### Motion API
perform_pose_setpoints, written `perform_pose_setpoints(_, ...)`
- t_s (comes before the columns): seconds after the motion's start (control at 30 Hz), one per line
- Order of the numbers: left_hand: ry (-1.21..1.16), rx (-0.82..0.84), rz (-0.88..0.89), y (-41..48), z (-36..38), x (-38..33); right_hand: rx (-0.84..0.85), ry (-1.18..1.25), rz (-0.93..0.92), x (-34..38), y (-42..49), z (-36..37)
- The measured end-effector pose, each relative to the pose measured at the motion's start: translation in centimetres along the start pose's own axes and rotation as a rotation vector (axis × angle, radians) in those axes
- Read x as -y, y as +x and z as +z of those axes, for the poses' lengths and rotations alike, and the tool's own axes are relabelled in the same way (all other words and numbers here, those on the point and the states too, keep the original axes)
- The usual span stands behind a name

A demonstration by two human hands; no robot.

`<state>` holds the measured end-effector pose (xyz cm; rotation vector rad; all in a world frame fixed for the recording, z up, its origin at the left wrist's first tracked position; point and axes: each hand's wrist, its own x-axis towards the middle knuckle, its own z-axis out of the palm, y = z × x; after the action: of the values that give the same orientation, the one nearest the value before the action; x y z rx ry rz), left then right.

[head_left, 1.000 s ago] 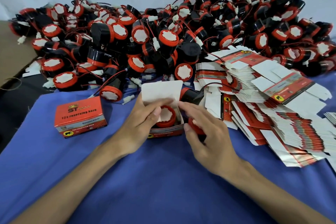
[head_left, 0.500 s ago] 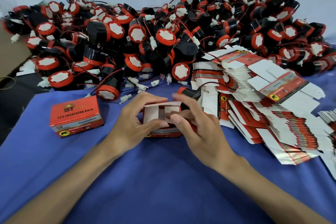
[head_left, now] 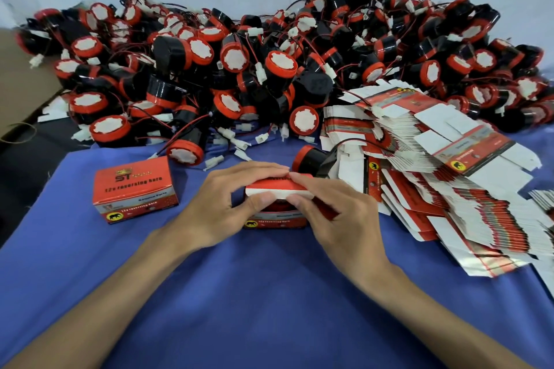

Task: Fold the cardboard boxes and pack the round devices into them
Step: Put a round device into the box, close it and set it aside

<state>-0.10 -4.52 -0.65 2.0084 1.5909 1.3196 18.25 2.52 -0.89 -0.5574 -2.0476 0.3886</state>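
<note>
Head | left hand [head_left: 215, 213] fingers curled, pinching box [head_left: 278, 221] | right hand [head_left: 338, 219] pinching box likewise

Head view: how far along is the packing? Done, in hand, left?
Done: one closed red cardboard box stands on the blue cloth at left. In hand: left hand and right hand grip a second red cardboard box, fingers pressing its top flap down, not yet tucked. Left: the heap of black-and-red round devices and the stack of flat white-and-red cardboard blanks.
</note>
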Motion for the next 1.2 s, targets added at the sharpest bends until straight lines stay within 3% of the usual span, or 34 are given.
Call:
perform_pose_setpoints(0.33,0.052,0.054,0.104,-0.4,-0.5,0.6,0.073,-0.047,-0.169,-1.7,-0.3,-0.1)
perform_pose_setpoints(0.73,0.314,0.157,0.2,-0.9,-1.1,1.6,0.167,-0.033,-0.272,-2.7,-0.2,-1.1)
perform_pose_setpoints(0.9,0.51,0.146,0.311,-0.4,-0.4,0.9,0.116,-0.055,-0.294,-2.7,-0.4,-0.7)
perform_pose_setpoints(1.2,0.371,0.061,0.305,-0.5,0.3,0.9,0.038,-0.217,-0.362,-1.8,-0.3,0.5)
